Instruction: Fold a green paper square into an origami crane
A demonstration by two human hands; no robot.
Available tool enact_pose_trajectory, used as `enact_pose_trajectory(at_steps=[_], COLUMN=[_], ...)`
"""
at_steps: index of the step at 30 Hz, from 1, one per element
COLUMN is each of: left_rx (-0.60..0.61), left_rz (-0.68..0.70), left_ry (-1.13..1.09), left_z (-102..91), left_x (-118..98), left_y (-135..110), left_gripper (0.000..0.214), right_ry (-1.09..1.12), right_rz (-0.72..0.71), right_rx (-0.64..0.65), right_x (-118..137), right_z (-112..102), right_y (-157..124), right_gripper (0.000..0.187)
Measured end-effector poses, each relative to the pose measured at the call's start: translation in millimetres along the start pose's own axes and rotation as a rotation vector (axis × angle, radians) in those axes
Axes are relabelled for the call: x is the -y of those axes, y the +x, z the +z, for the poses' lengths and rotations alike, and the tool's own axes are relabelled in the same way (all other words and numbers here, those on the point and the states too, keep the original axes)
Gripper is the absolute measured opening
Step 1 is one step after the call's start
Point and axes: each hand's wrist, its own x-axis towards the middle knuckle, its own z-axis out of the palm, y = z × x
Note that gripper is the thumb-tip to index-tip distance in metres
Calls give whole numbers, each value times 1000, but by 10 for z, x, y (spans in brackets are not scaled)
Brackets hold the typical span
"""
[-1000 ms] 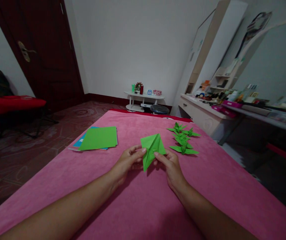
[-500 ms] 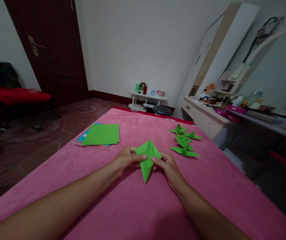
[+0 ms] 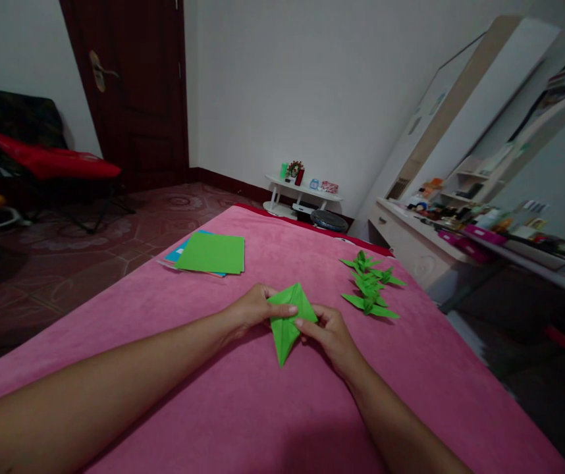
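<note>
A half-folded green paper piece lies on the pink cloth, its long tip pointing toward me. My left hand pinches its left side, thumb on top. My right hand pinches its right side with curled fingers. Several finished green folded figures lie in a row to the right, beyond my right hand. A stack of flat sheets, green on top with blue beneath, rests at the far left of the cloth.
A dark red door and a folding chair with a red cushion stand at the left. A small white table sits by the far wall. A cluttered dresser runs along the right.
The paper piece has been lowered from a raised tilt down onto the cloth, both hands still on it. The view has swung to the left, so the room has slid to the right.
</note>
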Motion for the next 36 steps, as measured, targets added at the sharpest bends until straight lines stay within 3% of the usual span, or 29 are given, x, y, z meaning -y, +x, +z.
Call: enact_pose_trajectory(at_steps=[8,19,22,24,26,30,36], left_rx=[-4,-100,-74,-77,-80,-5,74], left_rz=[49,233,295,320,306,188,108], left_ry=[-20,95,106,59,-12,-179,-321], left_z=[54,103,118,120,122,167,259], left_x=[25,-8,-35,-28,-2,23,-88], left_y=[-16,-6,6,24,41,14,-89], left_gripper=[29,26,35,67,85,74,40], right_ry=[7,-40,-239,-399,-523,-731,-875], right_rz=[3,-107,-270,-496,-754,-996,-1042], right_rx=[13,-141,-303,-426,-456,-423,-402], right_x=[-1,32,82,127,163,188,192], right_z=[-22,47,18,-46,-133,-271,-301], right_y=[-4,21,9,-11,-38,-90,-125], right_gripper=[21,13,5,4,17,35,37])
